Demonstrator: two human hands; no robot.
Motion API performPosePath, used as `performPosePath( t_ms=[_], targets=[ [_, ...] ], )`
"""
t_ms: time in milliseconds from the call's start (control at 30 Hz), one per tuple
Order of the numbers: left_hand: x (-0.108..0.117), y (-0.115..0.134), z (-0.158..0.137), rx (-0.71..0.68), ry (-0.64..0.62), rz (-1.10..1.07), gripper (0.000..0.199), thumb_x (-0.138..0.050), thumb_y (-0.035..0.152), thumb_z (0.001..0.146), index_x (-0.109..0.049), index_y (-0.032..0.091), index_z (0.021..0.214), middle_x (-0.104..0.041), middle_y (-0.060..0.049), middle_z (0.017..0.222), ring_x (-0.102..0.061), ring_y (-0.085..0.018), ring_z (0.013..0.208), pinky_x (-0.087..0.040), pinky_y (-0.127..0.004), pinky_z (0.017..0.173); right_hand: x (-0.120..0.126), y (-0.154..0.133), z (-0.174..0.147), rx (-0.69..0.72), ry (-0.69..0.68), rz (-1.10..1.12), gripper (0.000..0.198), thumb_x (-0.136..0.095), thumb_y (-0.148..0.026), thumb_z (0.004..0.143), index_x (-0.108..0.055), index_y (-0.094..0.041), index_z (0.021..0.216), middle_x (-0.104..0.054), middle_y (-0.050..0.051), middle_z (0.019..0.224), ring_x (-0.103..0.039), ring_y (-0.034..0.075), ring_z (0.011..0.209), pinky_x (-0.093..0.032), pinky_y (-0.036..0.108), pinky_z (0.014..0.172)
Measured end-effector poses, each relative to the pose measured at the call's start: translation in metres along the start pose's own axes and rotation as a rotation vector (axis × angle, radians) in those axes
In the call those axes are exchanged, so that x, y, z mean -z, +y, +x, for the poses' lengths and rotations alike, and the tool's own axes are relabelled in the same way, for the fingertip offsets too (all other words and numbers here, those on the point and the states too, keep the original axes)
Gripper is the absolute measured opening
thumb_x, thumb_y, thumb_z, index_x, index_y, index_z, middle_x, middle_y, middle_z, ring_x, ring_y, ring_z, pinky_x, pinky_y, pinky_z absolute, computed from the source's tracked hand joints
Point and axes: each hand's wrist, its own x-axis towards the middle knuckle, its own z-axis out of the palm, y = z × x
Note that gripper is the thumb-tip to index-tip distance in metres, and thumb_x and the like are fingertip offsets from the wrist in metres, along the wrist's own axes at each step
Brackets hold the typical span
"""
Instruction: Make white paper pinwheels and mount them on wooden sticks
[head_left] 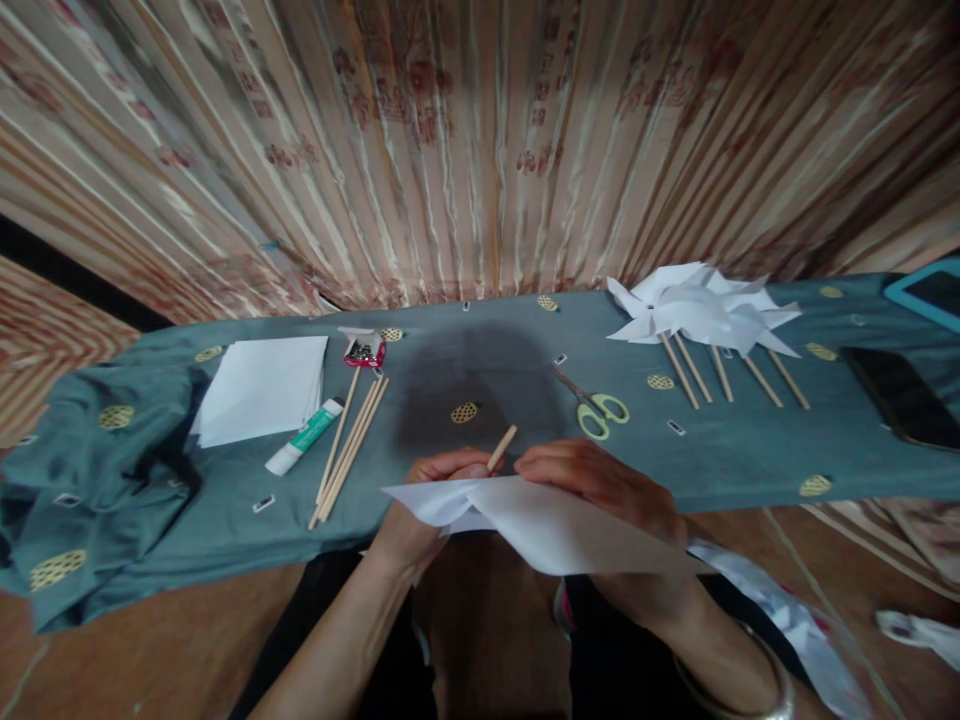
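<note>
A white paper pinwheel (562,525) with curved blades is held above the near table edge, between my two hands. My left hand (442,472) is closed around a thin wooden stick (502,448), whose end sticks up past the thumb; the paper hides most of this hand's fingers. Against the far side of the paper, my right hand (607,478) is closed with its fingers curled over the upper edge. Its thumb is hidden. Whether a pin joins paper and stick cannot be seen.
Finished pinwheels (705,305) lie back right, near green-handled scissors (602,412) and a black phone (904,395). On the left are a stack of white paper (262,388), a glue stick (306,436), loose wooden sticks (352,455) and a red box of pins (364,350).
</note>
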Motion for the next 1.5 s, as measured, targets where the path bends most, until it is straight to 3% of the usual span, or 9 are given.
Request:
performPosePath(
  t_ms=[167, 333, 567, 700, 800, 1033, 1200, 1500],
  targets=[
    [-0.001, -0.001, -0.001, -0.001, -0.017, 0.023, 0.025, -0.088, 0.035, 0.047, -0.077, 0.018, 0.062, -0.072, -0.004, 0.064, -0.058, -0.012, 0.056, -0.046, -0.022, 0.055, 0.001, 0.002, -0.001, 0.003, -0.001, -0.033, 0.013, -0.055, -0.021, 0.092, -0.062, -0.02, 0.103, -0.073, 0.004, 0.094, -0.067, 0.015, 0.093, -0.052, 0.031, 0.084],
    [0.001, -0.004, -0.002, -0.042, 0.043, 0.041, 0.029, -0.088, 0.029, 0.043, -0.076, 0.019, 0.066, -0.071, -0.002, 0.066, -0.063, -0.017, 0.064, -0.052, -0.027, 0.066, 0.001, 0.005, -0.002, 0.007, -0.006, -0.076, 0.014, -0.054, -0.023, 0.091, -0.062, -0.021, 0.103, -0.073, 0.004, 0.095, -0.068, 0.017, 0.092, -0.053, 0.032, 0.083],
    [0.005, -0.008, -0.004, -0.065, 0.096, 0.14, 0.025, -0.086, 0.03, 0.046, -0.071, 0.018, 0.062, -0.066, -0.001, 0.06, -0.062, -0.019, 0.063, -0.052, -0.032, 0.071, 0.003, 0.003, 0.0, 0.04, 0.003, -0.129, 0.018, -0.052, -0.022, 0.092, -0.062, -0.021, 0.107, -0.074, 0.006, 0.097, -0.068, 0.019, 0.094, -0.053, 0.034, 0.084],
    [0.004, -0.01, -0.005, -0.05, 0.073, 0.136, 0.024, -0.085, 0.03, 0.048, -0.068, 0.017, 0.058, -0.069, -0.004, 0.068, -0.065, -0.022, 0.073, -0.052, -0.033, 0.076, 0.007, -0.001, 0.002, 0.064, 0.017, -0.176, 0.02, -0.053, -0.021, 0.091, -0.062, -0.021, 0.108, -0.074, 0.006, 0.096, -0.069, 0.02, 0.093, -0.054, 0.034, 0.083],
    [0.003, -0.009, -0.006, -0.063, 0.042, 0.117, 0.023, -0.083, 0.032, 0.052, -0.069, 0.018, 0.062, -0.07, -0.005, 0.072, -0.065, -0.023, 0.077, -0.052, -0.032, 0.072, 0.008, -0.002, 0.001, 0.07, 0.011, -0.177, 0.024, -0.054, -0.017, 0.089, -0.06, -0.022, 0.111, -0.074, 0.007, 0.098, -0.068, 0.02, 0.095, -0.053, 0.035, 0.084],
    [0.005, -0.009, -0.003, -0.064, -0.032, 0.166, 0.025, -0.081, 0.032, 0.056, -0.061, 0.019, 0.049, -0.051, 0.003, 0.044, -0.053, -0.014, 0.051, -0.048, -0.027, 0.058, 0.005, 0.0, -0.002, 0.107, 0.038, -0.177, 0.034, -0.058, -0.011, 0.08, -0.057, -0.02, 0.113, -0.073, 0.008, 0.099, -0.067, 0.022, 0.097, -0.053, 0.037, 0.086],
    [0.012, -0.013, -0.002, -0.064, -0.068, 0.19, 0.024, -0.08, 0.031, 0.06, -0.063, 0.018, 0.05, -0.05, 0.003, 0.043, -0.045, -0.011, 0.043, -0.043, -0.025, 0.05, 0.003, 0.0, -0.002, 0.105, 0.046, -0.175, 0.034, -0.054, -0.012, 0.082, -0.058, -0.023, 0.114, -0.073, 0.006, 0.097, -0.068, 0.021, 0.094, -0.054, 0.036, 0.084],
    [0.01, -0.008, -0.003, -0.081, -0.1, 0.234, 0.018, -0.079, 0.031, 0.059, -0.07, 0.016, 0.056, -0.057, 0.001, 0.053, -0.046, -0.011, 0.048, -0.046, -0.027, 0.059, 0.005, 0.0, -0.002, 0.092, -0.003, -0.175, 0.031, -0.056, -0.014, 0.082, -0.058, -0.022, 0.113, -0.073, 0.007, 0.098, -0.068, 0.022, 0.095, -0.054, 0.037, 0.084]
  ],
)
